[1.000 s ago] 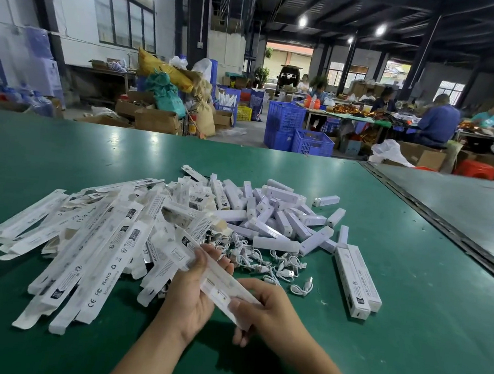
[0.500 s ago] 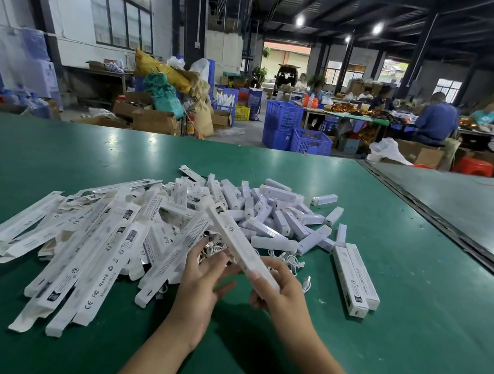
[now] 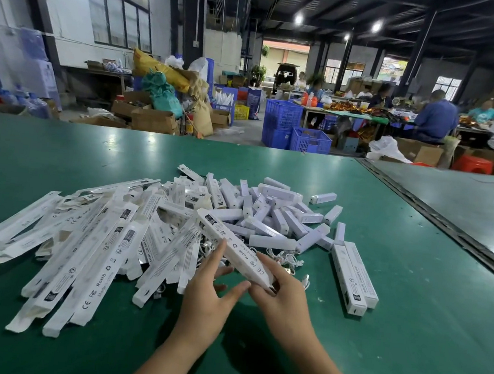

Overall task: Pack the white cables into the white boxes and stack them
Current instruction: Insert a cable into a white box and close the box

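White box (image 3: 235, 250) is now popped square, tilted toward 11 o'clock. Your right hand (image 3: 285, 308) keeps its fingers clamped on the near end, while your left hand (image 3: 207, 300) has loosened, fingers spread apart. It looks ready for a cable.

Round ceiling lamps (image 3: 298, 19) and daylight from the far doorway (image 3: 285, 58) light the hall evenly. The green counter (image 3: 62, 154) shows pale glare spots; the left hand (image 3: 207, 300) and right hand (image 3: 283, 299) cast soft shadows on it. Wide-angle distortion bends the edges; distant workers (image 3: 435, 114) are blurred.
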Available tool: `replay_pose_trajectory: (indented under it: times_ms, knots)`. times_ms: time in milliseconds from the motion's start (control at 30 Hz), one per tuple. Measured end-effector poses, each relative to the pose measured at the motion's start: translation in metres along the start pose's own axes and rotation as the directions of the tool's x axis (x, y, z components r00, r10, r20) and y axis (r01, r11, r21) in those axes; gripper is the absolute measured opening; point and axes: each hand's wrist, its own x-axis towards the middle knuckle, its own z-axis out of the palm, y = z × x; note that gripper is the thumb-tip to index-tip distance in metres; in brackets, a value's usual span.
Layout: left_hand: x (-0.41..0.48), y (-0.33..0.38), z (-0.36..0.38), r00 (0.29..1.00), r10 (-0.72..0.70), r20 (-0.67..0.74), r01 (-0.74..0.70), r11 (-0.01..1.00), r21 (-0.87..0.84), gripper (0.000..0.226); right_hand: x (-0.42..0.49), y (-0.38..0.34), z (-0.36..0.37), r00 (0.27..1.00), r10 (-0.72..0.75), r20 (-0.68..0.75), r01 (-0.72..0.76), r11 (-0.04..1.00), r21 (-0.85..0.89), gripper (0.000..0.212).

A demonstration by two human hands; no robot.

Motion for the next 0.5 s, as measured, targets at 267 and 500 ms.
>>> replay_pose_trajectory:
  times_ms: [267,500]
  knots:
    - [0.001,0.0016,-0.0012,0.998,0.033,-0.046,-0.033,0.999,0.01,0.081,0.0013,-0.0002,-0.0052,0.983,0.021,0.183,-0.062,0.973,0.221,0.063]
    - [0.0002,0.0049,-0.008,0.982,0.165,-0.091,-0.15,0.977,0.15,0.061,0.0006,-0.004,-0.0045,0.978,-0.089,0.187,0.08,0.995,0.057,0.065]
